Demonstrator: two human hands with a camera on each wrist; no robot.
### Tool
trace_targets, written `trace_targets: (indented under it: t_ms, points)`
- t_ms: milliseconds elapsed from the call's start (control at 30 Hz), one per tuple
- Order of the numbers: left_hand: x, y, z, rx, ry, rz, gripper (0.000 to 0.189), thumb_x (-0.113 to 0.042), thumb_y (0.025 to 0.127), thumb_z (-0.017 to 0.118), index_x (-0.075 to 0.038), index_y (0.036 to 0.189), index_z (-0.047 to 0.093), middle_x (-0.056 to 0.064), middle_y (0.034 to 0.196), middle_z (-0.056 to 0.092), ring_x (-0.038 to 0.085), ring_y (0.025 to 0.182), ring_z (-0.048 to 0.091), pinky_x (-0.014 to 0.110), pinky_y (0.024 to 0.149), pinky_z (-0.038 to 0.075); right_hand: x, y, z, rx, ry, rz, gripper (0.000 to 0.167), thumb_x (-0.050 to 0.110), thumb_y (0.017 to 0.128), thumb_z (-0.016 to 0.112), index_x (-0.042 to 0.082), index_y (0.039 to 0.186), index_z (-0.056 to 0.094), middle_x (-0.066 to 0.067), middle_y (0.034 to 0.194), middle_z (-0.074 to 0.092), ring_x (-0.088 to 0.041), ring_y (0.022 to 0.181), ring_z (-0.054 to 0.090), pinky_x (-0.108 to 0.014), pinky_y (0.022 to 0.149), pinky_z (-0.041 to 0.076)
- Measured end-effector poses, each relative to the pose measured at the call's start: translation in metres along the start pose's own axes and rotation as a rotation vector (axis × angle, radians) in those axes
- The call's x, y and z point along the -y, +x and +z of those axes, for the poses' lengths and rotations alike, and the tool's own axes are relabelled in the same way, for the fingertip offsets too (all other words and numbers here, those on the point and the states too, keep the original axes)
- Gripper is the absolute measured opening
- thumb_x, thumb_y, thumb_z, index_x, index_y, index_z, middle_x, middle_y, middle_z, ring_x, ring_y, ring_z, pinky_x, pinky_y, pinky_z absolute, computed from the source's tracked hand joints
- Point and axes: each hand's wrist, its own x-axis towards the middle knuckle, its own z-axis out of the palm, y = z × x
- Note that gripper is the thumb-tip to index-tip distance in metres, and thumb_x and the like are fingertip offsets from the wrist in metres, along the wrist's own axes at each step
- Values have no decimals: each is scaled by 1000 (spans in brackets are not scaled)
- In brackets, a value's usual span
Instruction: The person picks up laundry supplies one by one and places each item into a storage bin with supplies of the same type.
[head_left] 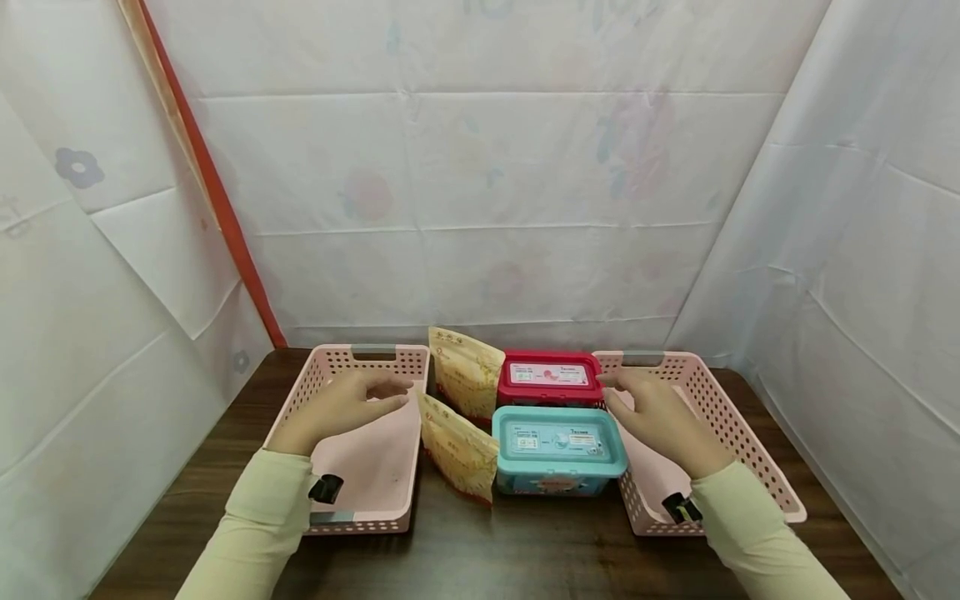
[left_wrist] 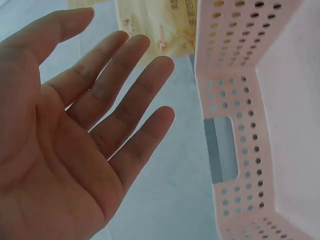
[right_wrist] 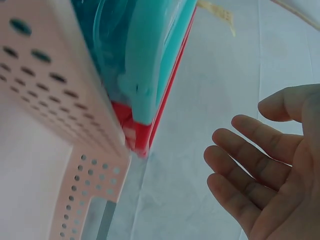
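Observation:
My left hand (head_left: pixel 347 408) hovers over the left pink basket (head_left: pixel 408 492), fingers relaxed and holding nothing; its fingertips are near two yellow pouches. The rear pouch (head_left: pixel 465 372) and the front pouch (head_left: pixel 457 450) stand leaning beside that basket. Above the inner side of the right pink basket (head_left: pixel 750 454) is my right hand (head_left: pixel 660 417), fingers loosely bent with nothing in them. Close to its fingertips are a red-lidded box (head_left: pixel 550 375) at the back and a teal-lidded box (head_left: pixel 558 450) in front. In both wrist views the palms are bare.
The dark wooden table (head_left: pixel 525 550) carries both baskets, with the pouches and boxes between them. White patterned sheeting (head_left: pixel 480 167) hangs behind and on both sides. An orange-red strip (head_left: pixel 217 183) runs down the back left corner.

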Motion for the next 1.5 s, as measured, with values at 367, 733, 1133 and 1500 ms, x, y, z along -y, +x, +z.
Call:
trace_targets:
  t_ms: [367,733,1133,1500]
  points:
    - [-5,1,7,16,-107,-67,34,-32,97,68,-10,123,70,3,112,70,25,106,66,45,88,54,19,0,12,19,70,-58,26,20,100,63,4,119,71,-7,114,70,-24,102,66,-47,84,56]
    - [-13,5,17,65,-312,-92,26,-23,94,72,-5,113,69,7,107,69,24,103,64,41,89,52,50,-1,27,75,185,-175,24,16,98,67,4,119,71,-4,116,70,-17,104,66,-44,90,55]
    - [-12,8,28,71,-424,-170,29,-17,90,72,2,112,69,10,105,69,21,97,63,40,88,51,77,-1,47,208,258,-302,38,37,99,65,10,125,69,1,120,69,-11,104,64,-38,89,55]
    - [-13,9,32,35,-400,-231,26,-21,89,74,-2,107,72,7,100,69,20,94,63,39,84,52,93,-1,65,193,260,-346,21,33,95,71,14,105,73,4,99,70,-12,92,66,-32,82,56]
